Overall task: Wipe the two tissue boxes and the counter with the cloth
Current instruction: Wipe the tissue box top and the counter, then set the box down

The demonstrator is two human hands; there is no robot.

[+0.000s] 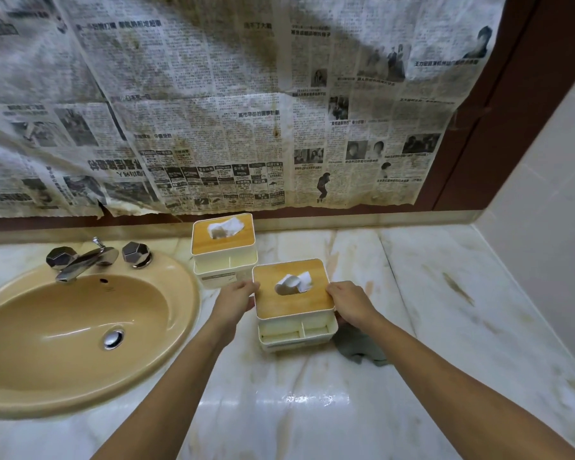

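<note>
Two white tissue boxes with wooden lids stand on the marble counter (pixel 312 410). The far tissue box (pixel 224 249) sits by the back wall, a tissue poking from its lid. The near tissue box (pixel 294 303) is gripped from both sides: my left hand (pixel 236 302) holds its left edge and my right hand (pixel 351 305) holds its right edge. A grey-green cloth (pixel 357 346) lies crumpled on the counter just right of the near box, under my right wrist. Whether the near box rests on the counter or is lifted, I cannot tell.
A tan oval sink (pixel 80 333) with a chrome faucet (pixel 83 260) fills the left side. Stained newspaper (pixel 213 111) covers the wall behind. A tiled side wall (pixel 545 227) bounds the counter on the right, where brown stains (pixel 458 288) mark the marble.
</note>
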